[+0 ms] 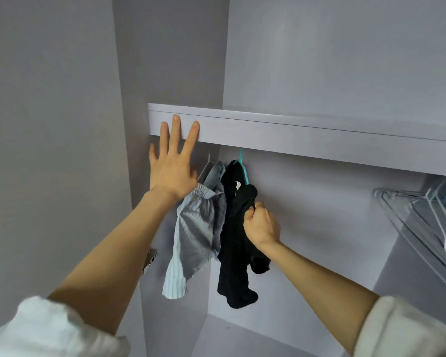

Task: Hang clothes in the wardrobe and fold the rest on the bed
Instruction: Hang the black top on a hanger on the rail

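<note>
Inside a pale grey wardrobe (319, 60), a person's left hand (171, 168) is pressing flat, fingers spread, against the front edge of the shelf (294, 131), while the right hand (262, 222) is gripping a black garment (233, 240) hanging on a teal hanger (244, 168). A blue striped garment (193, 228) is hanging just beside it on a white hanger (206, 167), and a cluster of empty hangers (422, 215) is sitting at the far right.

Pale lilac-grey is seen all over the wardrobe (319, 73), shelf front (294, 135) included. A garment (195, 228) striped in light blue and grey is shown, and beside it a plain black garment (233, 240) is hung on a teal hanger (243, 167). White hangers (422, 215) are spotted at right. White sleeves (49, 328) are worn.
</note>
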The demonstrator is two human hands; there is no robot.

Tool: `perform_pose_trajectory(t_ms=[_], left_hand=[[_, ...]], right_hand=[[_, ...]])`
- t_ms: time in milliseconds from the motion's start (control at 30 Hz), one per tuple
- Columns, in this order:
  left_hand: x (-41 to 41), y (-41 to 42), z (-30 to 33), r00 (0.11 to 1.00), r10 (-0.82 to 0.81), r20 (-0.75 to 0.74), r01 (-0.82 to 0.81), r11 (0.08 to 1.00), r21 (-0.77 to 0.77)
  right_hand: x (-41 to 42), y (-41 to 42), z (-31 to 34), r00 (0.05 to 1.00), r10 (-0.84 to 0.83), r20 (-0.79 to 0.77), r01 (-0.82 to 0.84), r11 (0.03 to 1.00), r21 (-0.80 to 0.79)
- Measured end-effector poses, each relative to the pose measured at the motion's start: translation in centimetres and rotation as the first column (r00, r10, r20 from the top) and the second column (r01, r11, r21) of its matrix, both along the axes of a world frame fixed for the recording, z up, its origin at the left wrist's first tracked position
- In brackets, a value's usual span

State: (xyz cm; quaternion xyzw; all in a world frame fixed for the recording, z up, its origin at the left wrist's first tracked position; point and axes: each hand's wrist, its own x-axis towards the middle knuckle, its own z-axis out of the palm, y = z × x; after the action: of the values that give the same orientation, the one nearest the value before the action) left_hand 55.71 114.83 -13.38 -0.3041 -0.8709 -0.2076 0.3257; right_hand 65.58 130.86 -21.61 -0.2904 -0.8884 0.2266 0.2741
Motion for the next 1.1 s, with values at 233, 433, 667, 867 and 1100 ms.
perform_pose_trajectory(t_ms=[233,433,667,867,1100], left_hand=[[-0.6,-0.4,-0.3,1.0,-0.02,-0.01,0.02,0.999,-0.033],[0.0,-1.5,-0.1,0.998,-0.047,0.034,0.048,0.998,-0.038],[4.6,-4.3,-4.2,0.964,-0.014,0.266,0.033,0.997,-0.066],[10.9,-8.4,-10.8,0.875,-0.024,0.484,0.007,0.999,0.037],[22.1,-15.7,-18.4,0.783,0.028,0.621,-0.214,0.95,0.227]], right_hand=[[-5.3,-1.8,0.8,0.999,0.013,0.041,-0.005,0.983,-0.183],[-5.1,-3.1,-0.8,0.996,0.081,0.044,-0.067,0.96,-0.271],[-0.2,-5.3,-3.5,0.975,0.221,0.04,-0.205,0.949,-0.239],[6.4,-8.8,-5.9,0.936,0.352,0.009,-0.333,0.895,-0.298],[13.2,-14.8,-10.5,0.692,0.71,0.133,-0.545,0.634,-0.549]])
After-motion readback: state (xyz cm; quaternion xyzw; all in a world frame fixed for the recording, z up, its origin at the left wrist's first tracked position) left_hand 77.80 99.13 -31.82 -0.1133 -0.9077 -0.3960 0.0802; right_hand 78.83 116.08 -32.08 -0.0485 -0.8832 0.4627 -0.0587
